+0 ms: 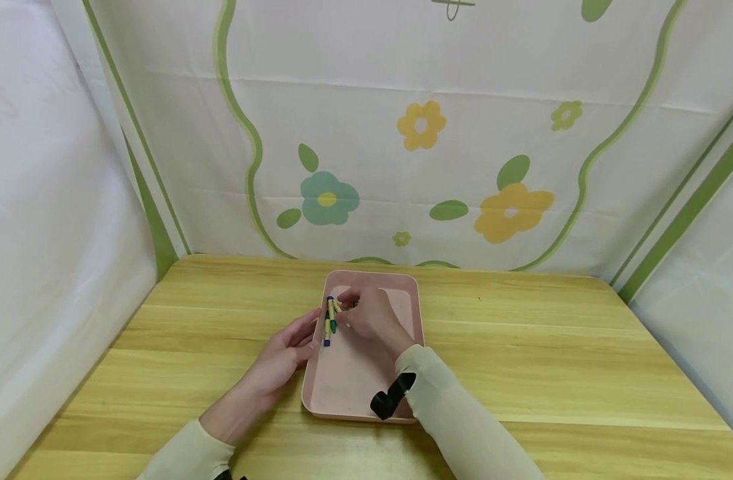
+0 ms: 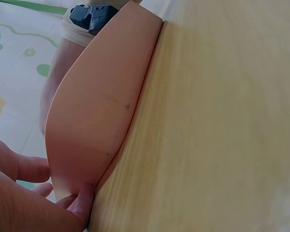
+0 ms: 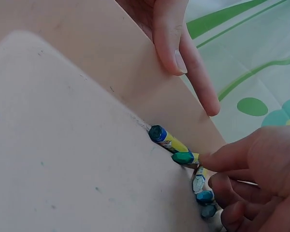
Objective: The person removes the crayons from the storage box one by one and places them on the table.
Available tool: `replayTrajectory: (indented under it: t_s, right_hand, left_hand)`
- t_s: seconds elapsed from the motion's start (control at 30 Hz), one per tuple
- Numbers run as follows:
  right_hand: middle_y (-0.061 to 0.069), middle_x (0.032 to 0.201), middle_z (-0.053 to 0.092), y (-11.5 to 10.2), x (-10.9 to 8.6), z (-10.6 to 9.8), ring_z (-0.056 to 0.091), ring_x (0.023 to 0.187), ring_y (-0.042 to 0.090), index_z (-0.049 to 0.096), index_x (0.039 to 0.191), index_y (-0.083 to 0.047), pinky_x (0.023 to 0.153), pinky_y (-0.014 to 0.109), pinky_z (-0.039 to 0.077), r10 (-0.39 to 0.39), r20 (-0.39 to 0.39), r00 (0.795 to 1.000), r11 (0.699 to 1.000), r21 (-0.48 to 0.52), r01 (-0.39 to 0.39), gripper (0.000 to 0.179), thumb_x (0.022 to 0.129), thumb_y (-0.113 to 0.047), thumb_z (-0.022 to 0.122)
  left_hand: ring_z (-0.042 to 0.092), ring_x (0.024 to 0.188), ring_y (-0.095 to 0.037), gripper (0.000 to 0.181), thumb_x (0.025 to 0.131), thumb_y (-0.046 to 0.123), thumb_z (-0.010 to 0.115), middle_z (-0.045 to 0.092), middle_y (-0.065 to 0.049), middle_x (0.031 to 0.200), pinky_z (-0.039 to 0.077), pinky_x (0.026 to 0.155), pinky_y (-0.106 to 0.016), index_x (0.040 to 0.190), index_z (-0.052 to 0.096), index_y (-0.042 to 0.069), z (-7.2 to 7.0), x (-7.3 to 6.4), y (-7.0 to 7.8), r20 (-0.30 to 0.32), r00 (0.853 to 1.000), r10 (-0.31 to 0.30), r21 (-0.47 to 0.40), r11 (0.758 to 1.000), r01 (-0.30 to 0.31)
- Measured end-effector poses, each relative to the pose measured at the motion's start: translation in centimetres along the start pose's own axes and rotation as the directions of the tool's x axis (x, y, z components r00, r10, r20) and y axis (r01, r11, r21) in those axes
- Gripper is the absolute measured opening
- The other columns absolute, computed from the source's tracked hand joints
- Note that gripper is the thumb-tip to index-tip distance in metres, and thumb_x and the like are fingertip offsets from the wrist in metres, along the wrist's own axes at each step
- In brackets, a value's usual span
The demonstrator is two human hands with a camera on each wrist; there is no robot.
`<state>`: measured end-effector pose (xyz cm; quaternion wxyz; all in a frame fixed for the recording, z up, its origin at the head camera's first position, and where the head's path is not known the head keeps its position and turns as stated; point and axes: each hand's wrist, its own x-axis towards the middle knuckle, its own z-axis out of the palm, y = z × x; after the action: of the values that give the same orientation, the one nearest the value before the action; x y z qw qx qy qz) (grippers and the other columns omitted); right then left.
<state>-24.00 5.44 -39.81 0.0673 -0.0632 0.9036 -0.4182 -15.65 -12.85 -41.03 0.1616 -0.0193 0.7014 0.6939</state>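
Inside a shallow pink tray [image 1: 354,390], several crayons lie along its left wall. A dark blue-tipped crayon [image 3: 170,140] is next to a green crayon [image 3: 183,158], whose yellow wrapper meets my right hand's fingers. My right hand [image 1: 369,313] reaches over the tray's far half and pinches at the green crayon, its other fingers curled beside a white crayon [image 3: 198,183] and a blue crayon [image 3: 205,196]. These fingers partly hide the crayons. My left hand [image 1: 285,353] grips the tray's left wall, thumb at the rim and fingers along the outside.
The tray rests on a wooden table [image 1: 552,353]. Behind it hangs a white curtain [image 1: 366,133] with printed flowers, and white cloth walls stand at both sides. Small marks dot the tray floor. A black wrist camera [image 1: 393,397] hangs over the tray's near edge.
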Motion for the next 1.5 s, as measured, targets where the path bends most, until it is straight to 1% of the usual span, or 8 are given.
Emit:
replayTrajectory:
  t_s: [0.1, 0.27, 0.47, 0.7, 0.87, 1.07, 1.2, 1.5]
  right_hand:
    - [0.001, 0.105, 0.077, 0.11, 0.06, 0.0, 0.065, 0.094, 0.016, 0.081, 0.119, -0.013, 0.085, 0.032, 0.058, -0.012, -0.001, 1.0, 1.0, -0.018, 0.012, 0.029, 0.09, -0.013, 0.085]
    - [0.001, 0.101, 0.077, 0.26, 0.12, 0.0, 0.064, 0.09, 0.016, 0.083, 0.114, -0.013, 0.084, 0.033, 0.057, -0.039, 0.006, 0.999, 0.998, -0.046, 0.04, 0.024, 0.09, -0.012, 0.085]
    - [0.0, 0.095, 0.077, 0.37, 0.22, 0.05, 0.065, 0.086, 0.014, 0.083, 0.109, -0.01, 0.081, 0.032, 0.058, -0.074, 0.005, 0.997, 0.993, -0.086, 0.075, 0.021, 0.089, -0.013, 0.086]
    - [-0.003, 0.089, 0.075, 0.37, 0.3, 0.09, 0.064, 0.082, 0.013, 0.082, 0.102, -0.012, 0.077, 0.03, 0.057, -0.06, -0.016, 0.998, 0.989, -0.134, 0.057, 0.016, 0.087, -0.016, 0.088]
    - [-0.001, 0.092, 0.077, 0.46, 0.34, 0.18, 0.065, 0.081, 0.013, 0.083, 0.101, -0.012, 0.075, 0.03, 0.057, -0.062, -0.042, 0.997, 0.986, -0.16, 0.054, 0.014, 0.088, -0.014, 0.086]
    - [0.001, 0.095, 0.079, 0.47, 0.34, 0.14, 0.065, 0.082, 0.015, 0.084, 0.1, -0.01, 0.073, 0.03, 0.057, -0.047, -0.071, 0.996, 0.991, -0.129, 0.038, 0.011, 0.09, -0.01, 0.081]
    - [0.002, 0.097, 0.079, 0.45, 0.24, -0.02, 0.066, 0.081, 0.015, 0.085, 0.1, -0.01, 0.068, 0.028, 0.057, -0.035, -0.083, 0.996, 0.995, -0.1, 0.027, 0.012, 0.089, -0.009, 0.08]
    - [0.002, 0.093, 0.079, 0.4, 0.22, -0.35, 0.066, 0.07, 0.015, 0.084, 0.098, -0.01, 0.058, 0.027, 0.054, -0.029, -0.119, 0.993, 0.999, -0.039, 0.025, 0.009, 0.09, -0.014, 0.082]
  left_hand:
    - [0.039, 0.157, -0.034, 0.061, 0.107, 0.005, 0.052, 0.039, -0.014, 0.171, 0.041, 0.123, -0.049, 0.165, 0.04, 0.022, 0.0, 0.11, -0.1, -0.003, 1.0, -0.002, -0.001, 1.0, 0.002]
    - [0.04, 0.157, -0.033, 0.061, 0.107, 0.004, 0.052, 0.039, -0.014, 0.171, 0.042, 0.121, -0.046, 0.165, 0.04, 0.022, 0.05, 0.15, -0.1, -0.005, 1.0, -0.003, -0.002, 1.0, 0.003]
    - [0.037, 0.158, -0.036, 0.062, 0.107, 0.004, 0.052, 0.036, -0.017, 0.172, 0.039, 0.123, -0.05, 0.166, 0.038, 0.02, 0.15, -0.01, 0.04, 0.009, 1.0, 0.009, -0.003, 1.0, -0.009]
    - [0.035, 0.16, -0.035, 0.061, 0.108, 0.004, 0.051, 0.036, -0.014, 0.172, 0.034, 0.127, -0.055, 0.165, 0.039, 0.02, 0.16, -0.04, 0.03, -0.008, 1.0, -0.005, -0.005, 1.0, 0.004]
    - [0.035, 0.16, -0.035, 0.061, 0.108, 0.005, 0.051, 0.037, -0.015, 0.172, 0.035, 0.127, -0.054, 0.165, 0.039, 0.02, 0.14, -0.04, -0.1, -0.009, 1.0, 0.003, -0.003, 1.0, -0.003]
    - [0.037, 0.158, -0.036, 0.061, 0.108, 0.005, 0.051, 0.036, -0.017, 0.172, 0.039, 0.123, -0.048, 0.166, 0.038, 0.019, 0.05, -0.01, -0.24, 0.006, 1.0, 0.021, 0.002, 1.0, -0.021]
    - [0.037, 0.158, -0.036, 0.061, 0.108, 0.005, 0.051, 0.036, -0.018, 0.172, 0.04, 0.121, -0.046, 0.166, 0.037, 0.018, 0.05, -0.01, -0.24, 0.017, 1.0, 0.025, -0.001, 1.0, -0.025]
    - [0.036, 0.158, -0.037, 0.061, 0.108, 0.004, 0.051, 0.036, -0.018, 0.172, 0.038, 0.124, -0.051, 0.166, 0.038, 0.018, 0.08, -0.03, -0.2, 0.016, 0.999, 0.029, -0.003, 1.0, -0.029]
